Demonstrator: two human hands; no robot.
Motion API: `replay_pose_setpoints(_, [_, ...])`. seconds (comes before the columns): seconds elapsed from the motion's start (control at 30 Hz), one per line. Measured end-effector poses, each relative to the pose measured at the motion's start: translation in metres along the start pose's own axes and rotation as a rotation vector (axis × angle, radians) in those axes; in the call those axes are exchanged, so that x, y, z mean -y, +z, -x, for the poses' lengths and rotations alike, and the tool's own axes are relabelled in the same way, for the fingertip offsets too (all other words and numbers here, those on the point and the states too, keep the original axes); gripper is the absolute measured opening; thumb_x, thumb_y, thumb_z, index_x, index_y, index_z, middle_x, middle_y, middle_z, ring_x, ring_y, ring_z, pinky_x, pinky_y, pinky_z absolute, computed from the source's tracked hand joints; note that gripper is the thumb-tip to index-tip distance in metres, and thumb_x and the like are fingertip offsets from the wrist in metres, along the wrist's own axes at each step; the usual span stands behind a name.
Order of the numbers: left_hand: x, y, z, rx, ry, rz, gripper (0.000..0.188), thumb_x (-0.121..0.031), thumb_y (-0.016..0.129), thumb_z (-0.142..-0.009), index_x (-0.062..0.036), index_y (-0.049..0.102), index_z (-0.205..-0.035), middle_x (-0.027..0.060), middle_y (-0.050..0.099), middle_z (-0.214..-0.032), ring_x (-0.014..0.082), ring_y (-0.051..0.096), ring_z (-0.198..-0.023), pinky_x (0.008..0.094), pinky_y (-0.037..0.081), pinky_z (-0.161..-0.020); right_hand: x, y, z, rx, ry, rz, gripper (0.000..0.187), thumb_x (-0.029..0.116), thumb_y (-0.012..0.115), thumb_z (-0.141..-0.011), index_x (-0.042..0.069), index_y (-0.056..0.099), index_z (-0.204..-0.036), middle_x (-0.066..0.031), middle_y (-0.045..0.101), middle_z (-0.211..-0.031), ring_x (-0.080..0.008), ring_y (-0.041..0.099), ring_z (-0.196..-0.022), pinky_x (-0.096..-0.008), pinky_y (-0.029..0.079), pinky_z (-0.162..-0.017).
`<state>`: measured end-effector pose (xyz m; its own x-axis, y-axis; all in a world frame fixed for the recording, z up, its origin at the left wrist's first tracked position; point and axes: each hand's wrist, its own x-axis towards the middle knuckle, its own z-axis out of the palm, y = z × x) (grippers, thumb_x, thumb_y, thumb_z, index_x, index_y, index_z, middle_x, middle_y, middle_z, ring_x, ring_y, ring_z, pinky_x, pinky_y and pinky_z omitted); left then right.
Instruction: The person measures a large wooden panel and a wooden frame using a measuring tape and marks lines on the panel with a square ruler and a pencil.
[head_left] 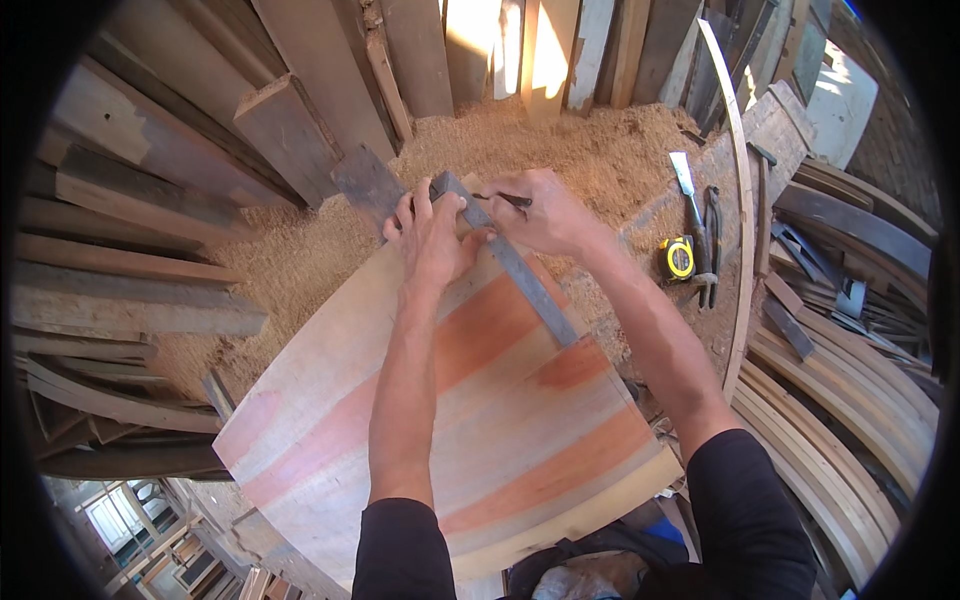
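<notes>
My left hand [432,240] grips the upper end of a flat grey bar [535,287], a straightedge by its look, with fingers and thumb around it. The bar lies slantwise across the far right part of a wide wooden panel [520,395] with reddish and pale stripes and a curved near edge. Pinched in my right hand [550,212] is a dark pencil-like marker [514,200]. Its tip is close to the bar's right edge, by the panel's far end; contact cannot be made out. A grey-brown flat piece [366,182] sticks out beyond my left hand.
Sawdust [560,140] covers the surface beyond the panel. To the right lie a yellow tape measure [676,258], a chisel [690,200] and pliers [712,235]. A long thin strip [742,200] curves past them. Planks [150,230] stand at left; curved strips [820,450] stack at right.
</notes>
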<state>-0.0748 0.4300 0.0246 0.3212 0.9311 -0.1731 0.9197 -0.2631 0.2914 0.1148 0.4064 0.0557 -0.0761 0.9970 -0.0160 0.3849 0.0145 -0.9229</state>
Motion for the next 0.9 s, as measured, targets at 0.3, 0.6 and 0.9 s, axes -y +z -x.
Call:
replay_pose_setpoints(0.3, [-0.002,-0.005,0.001,0.053,-0.058,-0.003,0.060,-0.052,0.084,-0.079,-0.0189,0.065,-0.126,0.0172,0.032,-0.164,0.0387,0.023,-0.152,0.0608,0.014,-0.119,0.013,-0.020,0.069,0.192,-0.001,0.204,0.014,0.006,0.061,-0.089,0.000,0.071,-0.096,-0.0209,0.064,-0.074,-0.0354,0.065,-0.065,-0.0427,0.050,-0.063])
replay_pose_setpoints(0.6, [-0.008,-0.008,0.000,0.064,-0.076,0.002,0.061,-0.048,0.087,-0.076,-0.0166,0.068,-0.125,0.0154,0.037,-0.163,0.0324,0.026,-0.152,0.0542,0.013,-0.122,0.045,-0.039,0.105,0.148,0.129,0.133,0.009,0.007,0.062,-0.086,0.000,0.066,-0.085,-0.0220,0.060,-0.067,-0.0430,0.063,-0.069,-0.0483,0.050,-0.066])
replay_pose_setpoints(0.9, [0.098,-0.047,0.005,-0.115,0.085,0.639,0.027,-0.011,0.081,-0.084,-0.0095,0.070,-0.109,0.0044,0.068,-0.108,0.0174,0.065,-0.104,0.0318,0.051,-0.092,0.072,-0.032,0.222,0.252,0.080,-0.044,0.021,0.008,0.064,-0.091,-0.001,0.065,-0.109,-0.0216,0.068,-0.090,-0.0427,0.066,-0.087,-0.0498,0.052,-0.077])
